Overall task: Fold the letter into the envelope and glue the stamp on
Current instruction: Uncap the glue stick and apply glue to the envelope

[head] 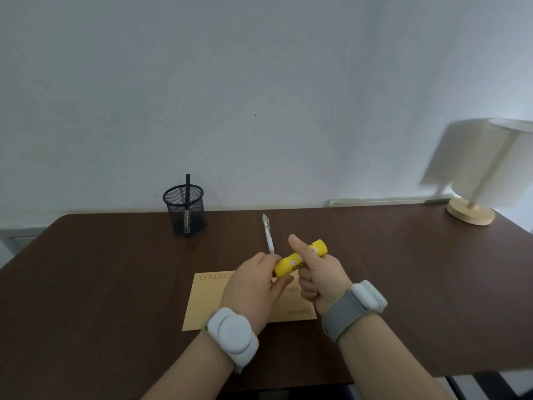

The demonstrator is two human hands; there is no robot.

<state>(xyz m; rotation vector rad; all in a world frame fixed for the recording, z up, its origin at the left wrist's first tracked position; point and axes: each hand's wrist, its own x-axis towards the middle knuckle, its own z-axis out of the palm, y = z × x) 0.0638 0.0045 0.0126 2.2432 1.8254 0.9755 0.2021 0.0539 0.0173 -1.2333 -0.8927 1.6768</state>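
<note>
A tan envelope (206, 301) lies flat on the brown desk (115, 284), address side up with small red boxes at its top left. Above it I hold a yellow glue stick (291, 262) level between both hands. My left hand (253, 287) grips its near, left end. My right hand (318, 274) wraps the far part, thumb raised. The hands hide the envelope's middle. No letter or stamp is visible.
A white pen (268, 233) lies on the desk just beyond the hands. A black mesh pen cup (184, 209) with a dark pen stands at the back left. A table lamp with a wooden base (470, 213) is at the back right. Both wrists wear pale bands.
</note>
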